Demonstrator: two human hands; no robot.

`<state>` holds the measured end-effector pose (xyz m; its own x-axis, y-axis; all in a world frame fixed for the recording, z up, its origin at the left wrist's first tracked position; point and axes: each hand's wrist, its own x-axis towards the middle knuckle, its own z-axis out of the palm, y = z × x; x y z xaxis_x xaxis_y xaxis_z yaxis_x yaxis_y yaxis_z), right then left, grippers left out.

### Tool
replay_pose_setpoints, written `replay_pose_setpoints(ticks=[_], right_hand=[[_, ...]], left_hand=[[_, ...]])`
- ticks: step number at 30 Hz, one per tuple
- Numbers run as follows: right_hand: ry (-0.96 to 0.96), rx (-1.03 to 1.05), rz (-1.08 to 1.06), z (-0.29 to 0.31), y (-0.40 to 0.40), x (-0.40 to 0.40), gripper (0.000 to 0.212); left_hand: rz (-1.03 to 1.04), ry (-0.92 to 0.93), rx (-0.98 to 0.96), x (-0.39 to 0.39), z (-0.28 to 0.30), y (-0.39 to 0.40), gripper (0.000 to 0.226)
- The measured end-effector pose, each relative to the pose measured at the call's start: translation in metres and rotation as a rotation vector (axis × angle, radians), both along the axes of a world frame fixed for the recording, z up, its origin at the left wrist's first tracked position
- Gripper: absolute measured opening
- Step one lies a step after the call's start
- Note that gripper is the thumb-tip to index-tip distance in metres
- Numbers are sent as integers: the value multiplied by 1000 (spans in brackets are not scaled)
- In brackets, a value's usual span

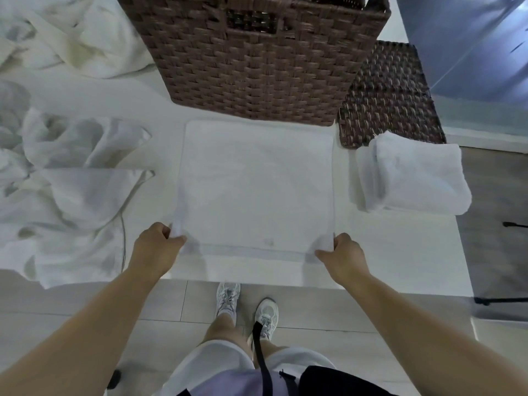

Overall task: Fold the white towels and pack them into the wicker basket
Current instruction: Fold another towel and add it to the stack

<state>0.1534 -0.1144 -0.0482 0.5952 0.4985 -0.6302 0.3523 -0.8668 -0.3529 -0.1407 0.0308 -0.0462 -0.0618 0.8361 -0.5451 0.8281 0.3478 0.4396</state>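
Legs (225,324) in white shorts and two pale sneakers (228,298) stand on light plank floor (160,304), right at the near edge of a white worktop (400,252). Black strap (261,355) hangs down by the right knee; dark pouch at the waist.

Head view, surface and room: worktop white and smooth, its right edge dropping to darker wood-look floor; a bluish glossy panel (471,52) rises at far right. Thin dark stand feet show on the floor at right.

Counts: one towel (257,181) spread flat at centre; one folded towel (414,178) near the right edge, well apart from the flat one; one basket (251,58) directly behind the flat towel, its base touching or just beside the towel's far edge; one woven lid (391,95) lying flat right of the basket, the folded towel overlapping its near corner. Loose heap of white cloth (71,172) fills the left side, piece count unclear.

Grips: left hand (155,244) pinches the flat towel's near-left corner, fingers curled, corner lifted slightly. Right hand (344,252) pinches the near-right corner the same way. Near hem runs taut between them.

Thin cord (123,238) runs beside the heap.
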Motion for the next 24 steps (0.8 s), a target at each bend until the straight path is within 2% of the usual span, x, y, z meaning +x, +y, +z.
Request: replay_pose_setpoints(ticks=[3,6,8,10,12,14,17,21,24], right_hand=[[-3,-46,-34,-2,2,-3,46],[0,-62,-61,-1,6,-5,48],[12,-84,-34,0,7,-5,41],[37,-109,7,2,6,-4,24],[46,-95,24,3,6,-2,18],[66,-30,-18,2,4,1,22],[191,123,-201,8,-1,6,20],[167,276,-280,26,-7,16,39],[147,370,-216,35,-6,22,38]], left_hand=[[-27,85,17,-1,0,-3,28],[-11,37,-10,2,1,-5,27],[-2,8,-27,5,2,-5,27],[-2,-10,-49,6,3,-4,25],[2,-40,-74,5,4,-3,23],[41,-120,-99,2,6,-2,19],[156,-275,-134,0,12,-3,20],[194,-356,-18,-2,14,-6,37],[128,-357,80,5,22,-11,29]])
